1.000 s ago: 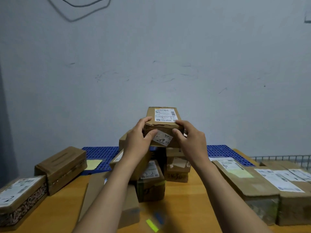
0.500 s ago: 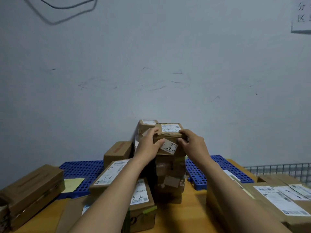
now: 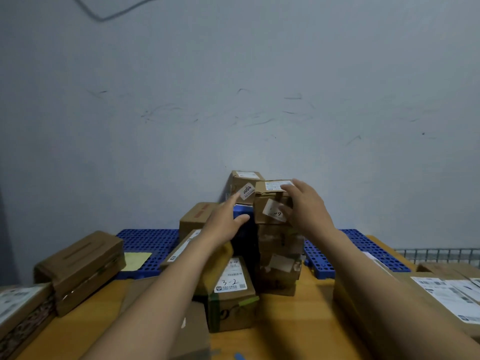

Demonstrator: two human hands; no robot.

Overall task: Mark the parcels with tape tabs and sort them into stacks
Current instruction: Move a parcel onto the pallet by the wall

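Observation:
A small brown parcel (image 3: 268, 203) with a white label on top and a pale tab on its front sits on top of a stack of parcels (image 3: 279, 258) at the middle of the table. My right hand (image 3: 304, 206) rests against its right side, fingers spread over the top edge and front. My left hand (image 3: 226, 219) is off the parcel, open, hovering just left of the stack. Behind stands another small parcel (image 3: 244, 185) with a "3004" tag.
A parcel marked "3-2" (image 3: 231, 289) stands in front of the stack. More parcels lie at the left (image 3: 80, 268) and right (image 3: 446, 289). A blue perforated pallet (image 3: 145, 242) lies along the grey wall. A wire basket (image 3: 441, 253) is at the far right.
The small parcel was carried forward and set on top of the stack. My left hand has let go and drawn back to the left; my right hand has opened against the parcel.

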